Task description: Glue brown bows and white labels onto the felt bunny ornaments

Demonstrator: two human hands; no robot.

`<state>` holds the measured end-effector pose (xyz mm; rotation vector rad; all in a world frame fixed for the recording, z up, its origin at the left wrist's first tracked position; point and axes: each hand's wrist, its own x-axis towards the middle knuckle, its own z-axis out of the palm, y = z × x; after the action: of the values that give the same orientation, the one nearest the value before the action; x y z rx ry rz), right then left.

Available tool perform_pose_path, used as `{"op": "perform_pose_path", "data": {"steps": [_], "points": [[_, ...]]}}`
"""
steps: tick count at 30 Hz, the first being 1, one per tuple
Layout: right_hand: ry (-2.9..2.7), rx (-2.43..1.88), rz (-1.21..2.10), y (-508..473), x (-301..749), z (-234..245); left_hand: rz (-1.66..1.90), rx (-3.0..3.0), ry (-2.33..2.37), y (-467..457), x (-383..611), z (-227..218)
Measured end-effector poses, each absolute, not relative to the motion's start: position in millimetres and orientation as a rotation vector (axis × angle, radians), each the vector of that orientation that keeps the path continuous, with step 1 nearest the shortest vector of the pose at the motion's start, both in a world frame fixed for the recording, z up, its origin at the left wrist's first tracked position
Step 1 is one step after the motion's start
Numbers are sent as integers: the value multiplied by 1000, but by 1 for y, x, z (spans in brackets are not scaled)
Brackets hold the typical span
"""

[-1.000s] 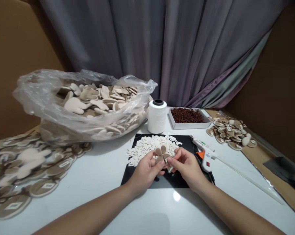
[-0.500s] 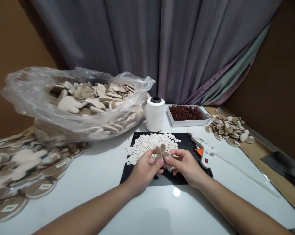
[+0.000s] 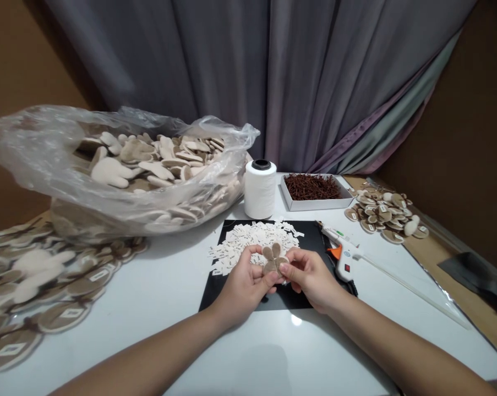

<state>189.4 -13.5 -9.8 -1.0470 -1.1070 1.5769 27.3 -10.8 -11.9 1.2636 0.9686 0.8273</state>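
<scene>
Head cam: far L on white table (image 3: 128, 297), stacked felt discs w/ paper tags (image 3: 62, 316), then clear plastic bag (image 3: 33, 148) full of beige felt shapes (image 3: 112, 173). Next, black mat (image 3: 209, 297) w/ loose white paper labels (image 3: 252, 239). L hand (image 3: 242, 289) and R hand (image 3: 310, 280) both curled in, not spread, thumbs + fingers pinching brown felt lobed piece (image 3: 273, 259) from either side, held in the air over mat, near labels. Best handling: firm, even pinch at centre, lobes free, fingertips off the face. Further R: white thread cone (image 3: 260, 190), box of red-brown strands (image 3: 314, 205), hot glue gun (image 3: 345, 258) lying on its side just beside mat, long clear glue stick (image 3: 409, 286), then pile of tagged felt discs (image 3: 380, 212).
</scene>
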Motion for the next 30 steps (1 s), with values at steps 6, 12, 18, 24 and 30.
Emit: {"op": "perform_pose_path", "data": {"steps": [6,12,18,24,30], "points": [[-1101,-1045,1567,-12,192,-10,841,1253,971,-11,28,-11],[-1056,-1066,1592,-12,192,-10,841,1235,950,-11,29,-8],[-1134,-1149,1574,-7,202,-7,870,1181,937,-8,28,-1],[-1106,-1037,1409,1,231,16,889,1146,923,-9,27,-4],[-1276,-952,1474,-55,246,42,932,1105,939,-6,25,-4]]}}
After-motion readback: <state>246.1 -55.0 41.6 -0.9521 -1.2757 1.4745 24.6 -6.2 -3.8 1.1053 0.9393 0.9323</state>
